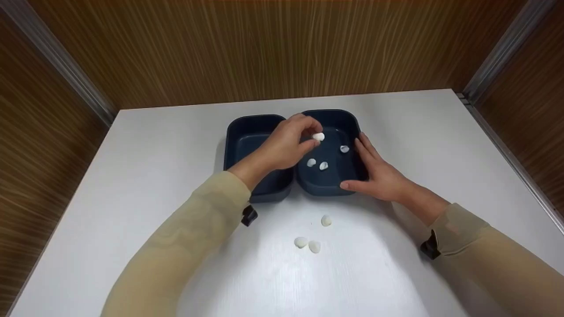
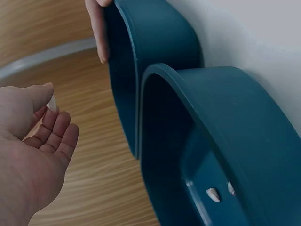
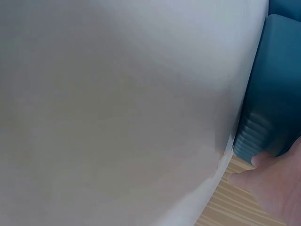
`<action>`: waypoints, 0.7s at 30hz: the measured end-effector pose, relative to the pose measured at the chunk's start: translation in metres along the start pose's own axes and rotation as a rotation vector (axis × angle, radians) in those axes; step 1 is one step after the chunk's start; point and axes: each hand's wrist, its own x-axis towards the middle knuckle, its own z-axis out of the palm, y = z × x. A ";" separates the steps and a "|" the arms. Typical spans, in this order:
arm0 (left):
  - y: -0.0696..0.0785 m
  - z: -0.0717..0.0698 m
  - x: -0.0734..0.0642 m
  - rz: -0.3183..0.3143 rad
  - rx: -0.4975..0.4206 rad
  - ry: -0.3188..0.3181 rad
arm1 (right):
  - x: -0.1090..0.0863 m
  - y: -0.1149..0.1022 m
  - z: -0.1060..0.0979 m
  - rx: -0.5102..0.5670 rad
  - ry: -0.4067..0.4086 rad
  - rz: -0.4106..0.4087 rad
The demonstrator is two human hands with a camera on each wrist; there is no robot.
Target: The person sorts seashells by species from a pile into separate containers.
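Note:
Between its thumb and fingers my left hand (image 1: pixel 284 141) pinches a small white seashell (image 1: pixel 319 137), raised over the right dark blue box (image 1: pixel 328 190). Inside that box lie three more shells (image 1: pixel 324 166). My right hand (image 1: pixel 381 178) rests against the same box at its near right corner, fingers straight along the outer side and thumb on the front rim. The left blue box (image 1: pixel 273 195) stands beside it, partly covered by my left arm in the head view. Two shells (image 2: pixel 213 195) show inside this left box in the left wrist view.
Three loose white shells (image 1: pixel 301 242) lie on the white table (image 1: pixel 176 145) in front of the boxes. Wood-grain panels (image 1: pixel 264 48) stand behind and at both sides, with metal strips (image 1: pixel 506 53) at the corners.

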 end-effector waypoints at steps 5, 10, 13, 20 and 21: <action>-0.014 0.009 0.016 -0.048 0.002 -0.002 | 0.000 0.001 0.000 0.007 -0.008 0.014; -0.023 0.020 0.025 -0.074 0.009 -0.019 | 0.000 0.001 0.000 0.007 -0.012 0.015; -0.026 0.026 0.028 -0.086 0.012 -0.027 | -0.001 0.001 0.000 0.008 -0.013 0.015; -0.030 0.035 0.033 -0.086 0.024 -0.001 | 0.000 0.002 0.000 0.005 -0.020 0.018; -0.031 0.036 0.034 -0.087 0.026 0.005 | 0.000 0.001 0.000 0.004 -0.021 0.019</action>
